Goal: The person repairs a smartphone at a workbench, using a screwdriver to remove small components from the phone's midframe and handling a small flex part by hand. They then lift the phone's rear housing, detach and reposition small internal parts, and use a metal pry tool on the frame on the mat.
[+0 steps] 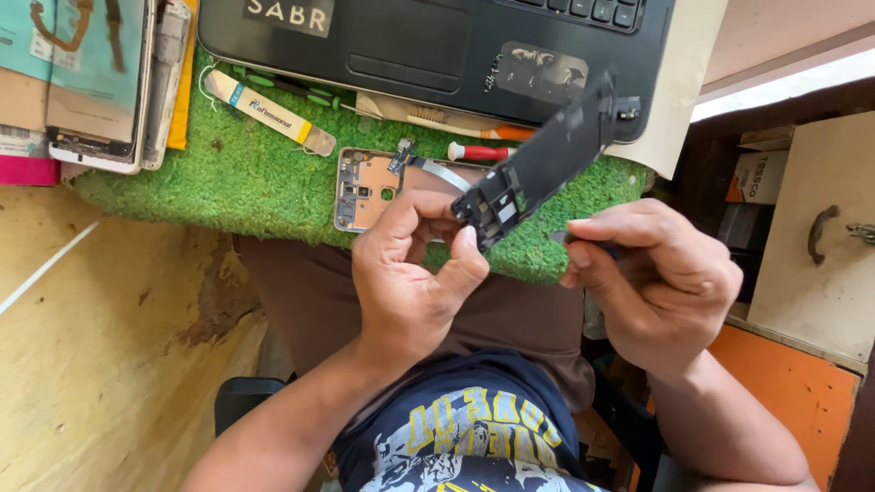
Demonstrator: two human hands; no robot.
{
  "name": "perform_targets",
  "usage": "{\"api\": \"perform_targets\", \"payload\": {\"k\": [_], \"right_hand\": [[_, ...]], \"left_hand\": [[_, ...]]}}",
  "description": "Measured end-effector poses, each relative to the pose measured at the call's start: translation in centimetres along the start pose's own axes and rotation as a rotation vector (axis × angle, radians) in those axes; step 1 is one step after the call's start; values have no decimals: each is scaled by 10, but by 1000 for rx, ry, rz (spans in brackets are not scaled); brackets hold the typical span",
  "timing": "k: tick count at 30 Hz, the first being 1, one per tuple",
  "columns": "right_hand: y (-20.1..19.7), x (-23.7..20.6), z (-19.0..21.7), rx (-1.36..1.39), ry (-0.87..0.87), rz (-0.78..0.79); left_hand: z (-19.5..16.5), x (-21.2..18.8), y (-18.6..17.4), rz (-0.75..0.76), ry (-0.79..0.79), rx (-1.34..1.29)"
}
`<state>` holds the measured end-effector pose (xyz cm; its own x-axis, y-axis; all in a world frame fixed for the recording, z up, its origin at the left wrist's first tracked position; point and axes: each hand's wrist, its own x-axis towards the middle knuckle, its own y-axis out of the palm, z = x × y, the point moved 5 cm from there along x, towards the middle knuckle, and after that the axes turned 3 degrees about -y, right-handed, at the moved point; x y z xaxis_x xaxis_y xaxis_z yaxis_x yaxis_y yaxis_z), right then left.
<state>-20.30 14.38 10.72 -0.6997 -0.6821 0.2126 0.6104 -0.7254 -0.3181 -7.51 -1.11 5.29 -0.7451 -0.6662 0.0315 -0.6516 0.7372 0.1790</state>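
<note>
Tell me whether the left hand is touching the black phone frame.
Touching. The head view shows the left hand pinching the lower end of the black phone frame between thumb and fingers.

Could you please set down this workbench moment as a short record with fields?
Left hand: left hand pinches the lower end of a black phone frame, held tilted.
Right hand: right hand grips a small dark tool near the frame's lower end.
Surface: green turf mat.
On mat: opened phone back, red-handled screwdriver, adhesive tube.
Behind: black laptop.
</note>
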Motion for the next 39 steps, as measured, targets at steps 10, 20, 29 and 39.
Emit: {"api": "perform_targets", "payload": {"k": [10, 20, 29, 39], "right_hand": [[18, 15, 0, -196, -124, 219], [19, 18, -7, -217, -94, 324], [18, 18, -6, -209, -124, 351], [14, 12, -26, -15, 307, 323]], "left_hand": [[32, 3, 2, 146, -363, -114], [36, 2, 4, 243, -472, -210], [33, 4, 4, 259, -482, -215], [36, 1, 8, 302, -537, -227]]}}
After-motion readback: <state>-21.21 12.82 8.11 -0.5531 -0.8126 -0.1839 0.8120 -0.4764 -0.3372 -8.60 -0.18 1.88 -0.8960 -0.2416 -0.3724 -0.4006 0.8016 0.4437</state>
